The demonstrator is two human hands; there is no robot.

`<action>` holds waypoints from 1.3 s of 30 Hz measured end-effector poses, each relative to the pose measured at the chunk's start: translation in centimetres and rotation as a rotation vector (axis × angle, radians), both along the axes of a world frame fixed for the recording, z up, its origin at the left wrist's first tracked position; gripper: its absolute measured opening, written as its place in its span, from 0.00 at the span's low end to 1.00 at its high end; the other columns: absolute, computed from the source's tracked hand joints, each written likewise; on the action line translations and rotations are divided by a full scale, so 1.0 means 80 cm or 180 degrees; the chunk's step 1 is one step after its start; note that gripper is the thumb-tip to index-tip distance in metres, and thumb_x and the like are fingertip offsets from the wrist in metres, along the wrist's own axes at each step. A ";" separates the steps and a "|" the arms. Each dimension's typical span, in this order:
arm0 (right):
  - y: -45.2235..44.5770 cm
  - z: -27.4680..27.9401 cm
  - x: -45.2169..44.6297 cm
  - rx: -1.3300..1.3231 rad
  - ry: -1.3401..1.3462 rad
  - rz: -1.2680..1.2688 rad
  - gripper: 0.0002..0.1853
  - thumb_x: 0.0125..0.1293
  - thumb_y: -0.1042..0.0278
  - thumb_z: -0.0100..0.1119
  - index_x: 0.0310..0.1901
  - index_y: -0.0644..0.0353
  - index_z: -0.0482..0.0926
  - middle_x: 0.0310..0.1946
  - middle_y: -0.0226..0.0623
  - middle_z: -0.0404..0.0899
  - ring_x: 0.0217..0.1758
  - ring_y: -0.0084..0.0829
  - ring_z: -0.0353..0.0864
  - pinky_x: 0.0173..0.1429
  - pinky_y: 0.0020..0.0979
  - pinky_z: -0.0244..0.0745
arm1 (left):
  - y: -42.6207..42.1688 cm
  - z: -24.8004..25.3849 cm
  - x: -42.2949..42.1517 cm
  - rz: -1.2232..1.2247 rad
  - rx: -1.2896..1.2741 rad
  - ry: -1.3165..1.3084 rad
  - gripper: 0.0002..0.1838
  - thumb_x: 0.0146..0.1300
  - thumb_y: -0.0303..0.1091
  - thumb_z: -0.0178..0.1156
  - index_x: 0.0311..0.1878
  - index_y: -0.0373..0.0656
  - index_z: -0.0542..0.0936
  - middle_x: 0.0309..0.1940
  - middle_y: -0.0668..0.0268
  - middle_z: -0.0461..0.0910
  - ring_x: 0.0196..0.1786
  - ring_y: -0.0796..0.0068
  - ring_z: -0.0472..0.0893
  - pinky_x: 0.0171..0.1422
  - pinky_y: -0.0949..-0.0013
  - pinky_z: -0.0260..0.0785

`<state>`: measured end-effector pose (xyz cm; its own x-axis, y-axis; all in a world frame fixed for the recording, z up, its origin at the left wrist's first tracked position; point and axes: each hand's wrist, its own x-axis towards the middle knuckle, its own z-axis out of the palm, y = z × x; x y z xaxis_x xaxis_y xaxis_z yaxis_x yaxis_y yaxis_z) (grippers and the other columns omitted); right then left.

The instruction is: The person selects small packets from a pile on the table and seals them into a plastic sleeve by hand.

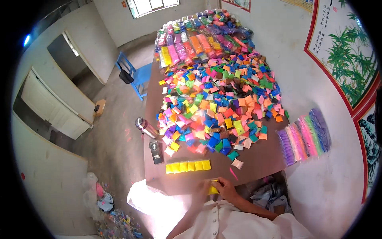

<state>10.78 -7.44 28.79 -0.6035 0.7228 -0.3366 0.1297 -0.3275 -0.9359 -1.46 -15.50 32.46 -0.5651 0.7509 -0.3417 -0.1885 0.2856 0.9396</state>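
Observation:
At the near edge of the table point(254, 159), my right hand point(226, 189) is closed on a small yellow packet point(213, 189) just in front of my shirt. My left hand point(201, 186) is at the packet's other side, pale and blurred, so its fingers cannot be made out. Just beyond my hands lies a strip of joined yellow packets point(188, 166). A pink sliver point(233, 173) rests to the right of them, and a pale peach packet point(237, 163) lies a little farther off.
A large heap of loose coloured packets point(215, 103) covers the table's middle, with bagged strips point(191, 46) behind. At left stand a steel flask point(146, 127) and a black device point(155, 152). Coloured strips point(304, 137) lie by the right wall. A blue chair point(139, 75) stands left.

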 end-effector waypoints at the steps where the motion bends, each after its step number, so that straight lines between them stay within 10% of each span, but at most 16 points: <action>1: 0.000 0.001 -0.007 -0.0341 0.0091 -0.0240 0.08 0.76 0.66 0.60 0.47 0.62 0.82 0.31 0.22 0.76 0.32 0.14 0.70 0.35 0.22 0.68 | 0.002 -0.001 -0.007 0.0029 0.0054 -0.0068 0.13 0.76 0.39 0.59 0.38 0.39 0.81 0.32 0.74 0.79 0.35 0.88 0.74 0.37 0.77 0.67; 11: -0.022 0.004 -0.064 0.0317 -0.0304 -0.0798 0.09 0.76 0.65 0.59 0.47 0.62 0.82 0.32 0.22 0.76 0.33 0.13 0.71 0.37 0.22 0.70 | -0.012 -0.021 -0.096 -0.1143 0.0041 -0.0644 0.14 0.75 0.40 0.59 0.49 0.38 0.84 0.36 0.72 0.82 0.35 0.85 0.75 0.38 0.77 0.67; 16: -0.044 0.004 -0.060 -0.0572 0.0051 -0.1223 0.12 0.78 0.61 0.56 0.52 0.61 0.80 0.40 0.26 0.79 0.37 0.15 0.74 0.40 0.22 0.72 | -0.005 -0.050 -0.102 -0.1576 0.0183 0.0616 0.19 0.73 0.46 0.59 0.38 0.37 0.83 0.26 0.64 0.80 0.30 0.73 0.79 0.35 0.67 0.71; 29: -0.009 0.017 -0.030 -0.0634 0.0493 -0.1212 0.12 0.77 0.63 0.58 0.53 0.61 0.81 0.44 0.29 0.82 0.44 0.20 0.81 0.47 0.23 0.80 | 0.023 0.046 -0.068 -0.1714 -0.0025 -0.0146 0.21 0.77 0.48 0.57 0.43 0.37 0.84 0.27 0.67 0.81 0.28 0.77 0.79 0.34 0.69 0.72; 34: 0.021 0.010 0.030 -0.0768 0.0519 -0.1138 0.08 0.72 0.65 0.62 0.42 0.60 0.85 0.31 0.25 0.79 0.33 0.16 0.73 0.37 0.22 0.67 | 0.041 0.041 -0.012 -0.1785 0.0002 0.1071 0.19 0.76 0.47 0.58 0.45 0.38 0.84 0.28 0.68 0.82 0.31 0.79 0.78 0.36 0.68 0.71; 39: 0.046 0.021 0.073 -0.0836 0.0546 -0.0980 0.09 0.71 0.64 0.63 0.39 0.61 0.85 0.29 0.26 0.79 0.31 0.17 0.74 0.36 0.23 0.69 | 0.045 0.015 0.045 -0.1425 -0.0139 0.0402 0.20 0.76 0.47 0.58 0.45 0.37 0.84 0.27 0.68 0.80 0.30 0.80 0.76 0.35 0.70 0.68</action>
